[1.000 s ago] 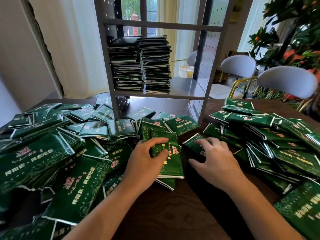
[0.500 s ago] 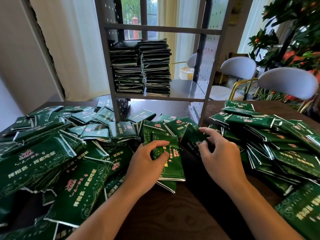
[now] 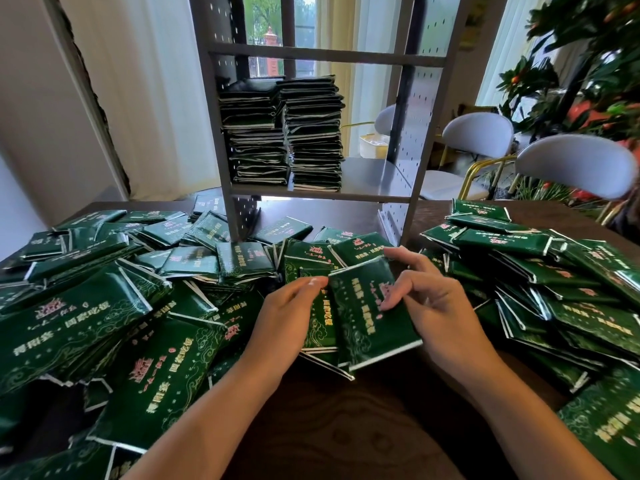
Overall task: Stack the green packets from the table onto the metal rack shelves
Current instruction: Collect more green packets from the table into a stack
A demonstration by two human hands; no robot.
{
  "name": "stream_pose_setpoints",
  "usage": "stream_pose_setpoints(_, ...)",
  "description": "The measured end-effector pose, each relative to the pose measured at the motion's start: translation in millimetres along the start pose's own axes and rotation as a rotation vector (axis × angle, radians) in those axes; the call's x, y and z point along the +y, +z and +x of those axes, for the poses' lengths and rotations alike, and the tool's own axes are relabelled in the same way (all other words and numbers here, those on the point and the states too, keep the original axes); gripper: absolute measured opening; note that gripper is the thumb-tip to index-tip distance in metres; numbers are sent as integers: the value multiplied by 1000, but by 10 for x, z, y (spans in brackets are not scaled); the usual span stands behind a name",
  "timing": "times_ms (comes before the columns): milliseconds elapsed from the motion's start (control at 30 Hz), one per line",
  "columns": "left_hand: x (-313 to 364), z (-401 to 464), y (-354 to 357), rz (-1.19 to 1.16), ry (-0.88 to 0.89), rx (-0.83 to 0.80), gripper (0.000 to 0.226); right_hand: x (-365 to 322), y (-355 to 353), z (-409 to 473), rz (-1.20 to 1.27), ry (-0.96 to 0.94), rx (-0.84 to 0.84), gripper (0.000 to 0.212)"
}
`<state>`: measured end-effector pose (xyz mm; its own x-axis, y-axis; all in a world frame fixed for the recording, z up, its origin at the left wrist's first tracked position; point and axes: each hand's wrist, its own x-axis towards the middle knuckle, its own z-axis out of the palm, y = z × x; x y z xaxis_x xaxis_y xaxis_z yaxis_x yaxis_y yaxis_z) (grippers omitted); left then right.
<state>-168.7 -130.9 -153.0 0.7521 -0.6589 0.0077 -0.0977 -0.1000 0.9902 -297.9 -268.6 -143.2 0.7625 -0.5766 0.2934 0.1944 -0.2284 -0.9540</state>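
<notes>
My right hand (image 3: 436,306) lays a flat green foil packet (image 3: 372,317) onto the small packet stack (image 3: 320,320) my left hand (image 3: 287,317) holds; square edges before shelving.

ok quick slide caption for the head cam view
Right hand lays a green packet onto the small pile held by the left hand, before a metal rack holding two stacks.

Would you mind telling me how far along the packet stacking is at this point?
Done: two tall stacks of packets stand side by side on the metal rack, on its lower shelf. In hand: the right hand holds a green packet beside the small pile that the left hand grips. Left: most of the job, since loose packets cover the table on both sides, and the upper shelf shows none.
</notes>
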Motion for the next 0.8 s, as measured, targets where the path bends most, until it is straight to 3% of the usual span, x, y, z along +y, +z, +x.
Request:
stream_pose_setpoints(100,32,-26,13,-122,-29,-40,10,2,39,-16,3,18,-88,48)
stream_pose_setpoints(167,5,-34,22,-114,-24,-80,29,41,42,-9,-26,42,-80,51)
stream_pose_setpoints(233,3,-38,25,-80,2,-97,25,91,41,6,-106,31,-49,53)
stream_pose_setpoints(300,-18,-43,20,-57,7,-88,29,153,15,28,-250,-15,-21,47)
stream_pose_setpoints(400,-42,-37,19,-60,-3,-45,23,279,-131,113,-685,-55,105,36)
stream_pose_setpoints(500,-2,-73,40,-86,9,-39,34,336,-275,184,-998,119,194,46)
stream_pose_setpoints(700,87,-138,46,-70,-2,-115,29,363,-365,280,-1148,423,64,60)
stream_pose_setpoints(800,142,-185,56,-65,-12,-132,34,407,-354,280,-1169,484,-2,64)
